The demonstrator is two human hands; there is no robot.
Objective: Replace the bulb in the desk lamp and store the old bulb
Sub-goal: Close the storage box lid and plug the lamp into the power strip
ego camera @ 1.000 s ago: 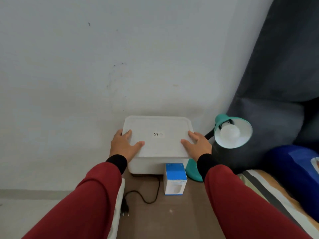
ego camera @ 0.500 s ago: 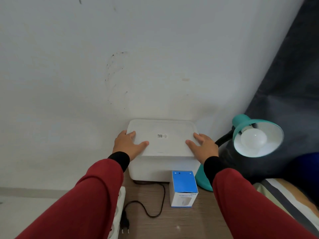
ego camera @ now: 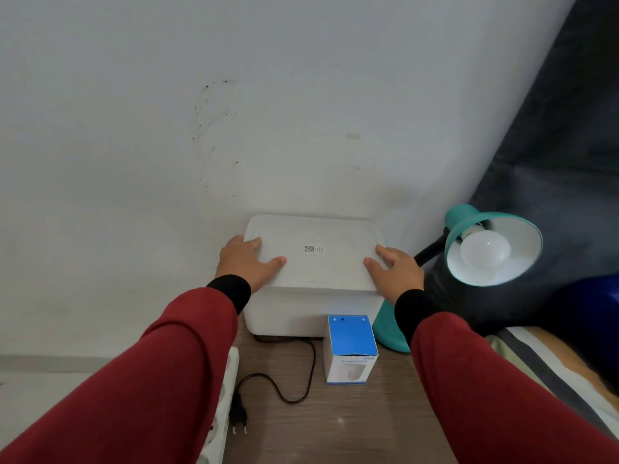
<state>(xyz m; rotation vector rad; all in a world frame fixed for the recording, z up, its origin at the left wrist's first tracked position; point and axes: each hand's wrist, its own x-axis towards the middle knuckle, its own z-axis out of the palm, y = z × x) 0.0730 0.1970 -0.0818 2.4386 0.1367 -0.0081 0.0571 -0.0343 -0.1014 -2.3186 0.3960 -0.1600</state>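
White lidded storage box at 12 o'clock against the wall, on the wooden desk. Left hand flat on the lid's left edge, right hand flat on its right edge; fingers spread apart on both, resting on the lid, gripping nothing. Teal desk lamp at 2 o'clock, shade facing the camera, white bulb seated in it, unlit. Blue-and-white bulb carton upright just in front of the box, near the lamp base. Black cord with plug at 7 o'clock, lying beside a white power strip, unplugged. Striped bedding at 4 o'clock.
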